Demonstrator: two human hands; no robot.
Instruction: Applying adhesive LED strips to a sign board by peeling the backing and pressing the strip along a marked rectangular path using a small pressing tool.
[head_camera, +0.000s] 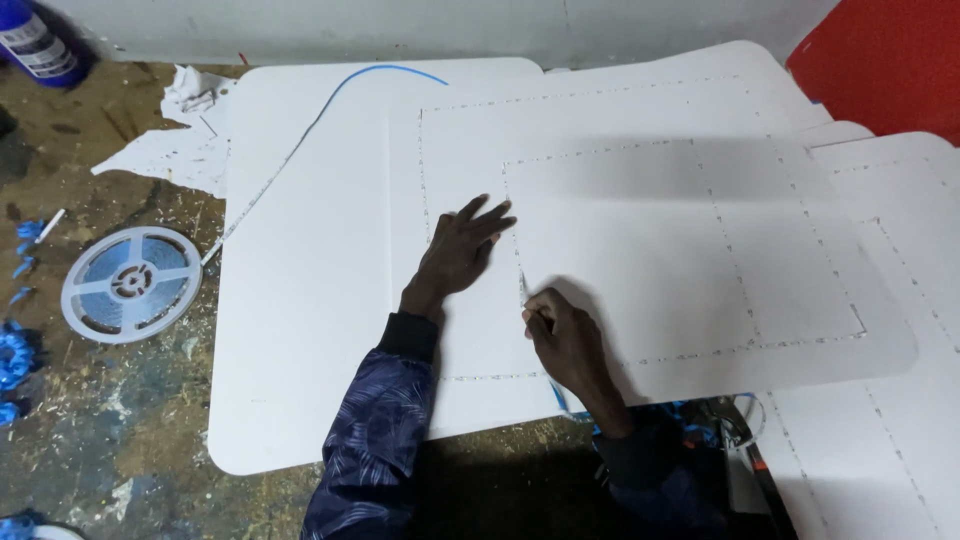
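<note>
My left hand (462, 252) lies flat, fingers spread, on the white board (640, 230) in front of me, released and gripping nothing, just pressing it down. My right hand (562, 340) is clenched around a thin strip (522, 288), pinched between thumb and fingers, its tip touching the board along the left side of the inner dotted square. Whether that strip is the tape itself or a small tool, I cannot tell.

The board fills the middle of the view and overlaps a larger white sheet (300, 330) at nine o'clock. I judge it light and fairly stiff, smooth enough to slide, so a flat palm on top holds it better than a grip at the edge. The strip looks thin, soft and bendy, probably easy to kink; I would take it near the end, between fingertips.

At nine o'clock, on the rough floor, lies a white reel (131, 284), its coil looking mostly run out. A long strip (300, 140) runs from near it up across the sheet toward twelve o'clock, ending in blue. At eleven o'clock stands a blue can (40, 42); what it holds I cannot see.
</note>
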